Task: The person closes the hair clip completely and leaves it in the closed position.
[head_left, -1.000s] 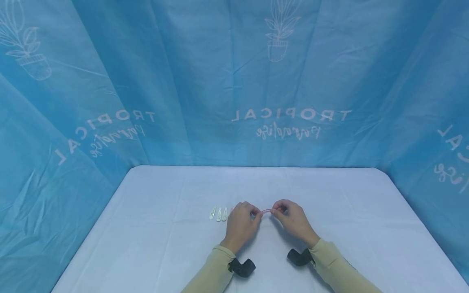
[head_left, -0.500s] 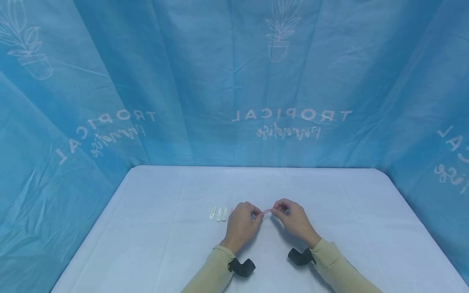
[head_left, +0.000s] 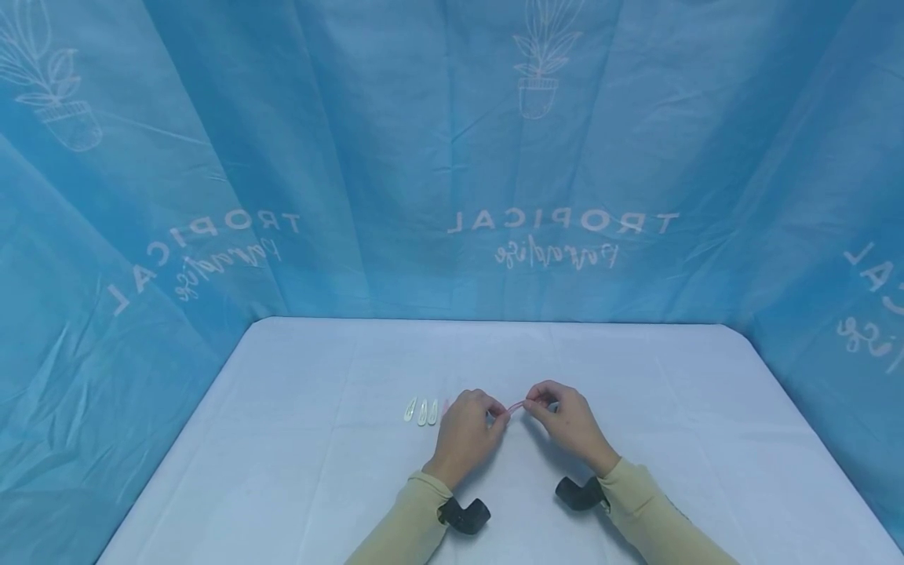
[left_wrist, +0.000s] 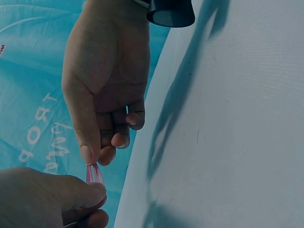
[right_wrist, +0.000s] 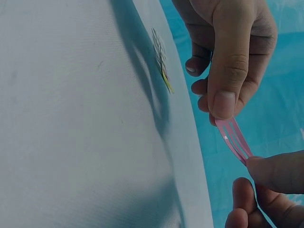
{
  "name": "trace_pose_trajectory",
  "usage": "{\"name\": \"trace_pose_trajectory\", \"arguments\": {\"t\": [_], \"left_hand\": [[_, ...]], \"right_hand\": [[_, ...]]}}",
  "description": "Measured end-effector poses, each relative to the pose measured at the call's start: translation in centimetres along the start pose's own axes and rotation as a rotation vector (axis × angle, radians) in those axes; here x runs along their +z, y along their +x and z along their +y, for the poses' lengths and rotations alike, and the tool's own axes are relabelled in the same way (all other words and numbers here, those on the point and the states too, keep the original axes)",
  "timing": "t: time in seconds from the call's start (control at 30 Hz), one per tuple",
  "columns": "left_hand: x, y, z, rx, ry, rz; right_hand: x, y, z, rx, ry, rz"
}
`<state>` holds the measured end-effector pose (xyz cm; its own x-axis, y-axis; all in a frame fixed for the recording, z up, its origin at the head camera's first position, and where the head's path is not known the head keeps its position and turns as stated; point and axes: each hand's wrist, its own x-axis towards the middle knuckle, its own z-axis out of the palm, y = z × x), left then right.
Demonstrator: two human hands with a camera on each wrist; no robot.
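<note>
A pink snap hair clip [head_left: 516,406] is held just above the white table between both hands. My left hand [head_left: 464,431] pinches one end with thumb and fingertips, and my right hand [head_left: 569,424] pinches the other. In the right wrist view the hair clip [right_wrist: 232,137] bows into a slight arch, with slots along its length. The left wrist view shows only a short stretch of the hair clip [left_wrist: 94,175] between the fingertips. Beside my left hand, several pale green hair clips [head_left: 422,413] lie in a row, with a pink one [head_left: 445,406] partly hidden by that hand.
A white cloth covers the table [head_left: 339,486]. Blue printed curtains [head_left: 395,157] rise behind it and at both sides. Black elbow-shaped mounts [head_left: 464,516] sit on the inner side of each wrist, below the sleeves.
Both hands stay nearly in place, still pinching the pink hair clip. The clip tilts slightly more, its right end a little higher.
</note>
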<state>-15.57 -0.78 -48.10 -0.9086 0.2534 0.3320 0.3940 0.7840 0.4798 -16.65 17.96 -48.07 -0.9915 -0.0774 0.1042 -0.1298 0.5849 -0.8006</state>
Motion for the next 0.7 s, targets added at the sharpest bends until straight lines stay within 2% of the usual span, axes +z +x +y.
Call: {"name": "trace_pose_trajectory", "arguments": {"t": [0.2,0.47,0.7], "left_hand": [[-0.10,-0.06,-0.09,0.015,0.012,-0.019],[-0.13,-0.18,-0.34,0.054,0.027,-0.009],[-0.20,-0.33,-0.57,0.059,0.047,-0.019]], "right_hand": [[0.09,-0.04,-0.26,-0.005,0.000,0.013],[0.46,0.28,-0.32,-0.028,0.012,0.021],[0.87,0.47,-0.62,-0.043,0.041,0.017]]}}
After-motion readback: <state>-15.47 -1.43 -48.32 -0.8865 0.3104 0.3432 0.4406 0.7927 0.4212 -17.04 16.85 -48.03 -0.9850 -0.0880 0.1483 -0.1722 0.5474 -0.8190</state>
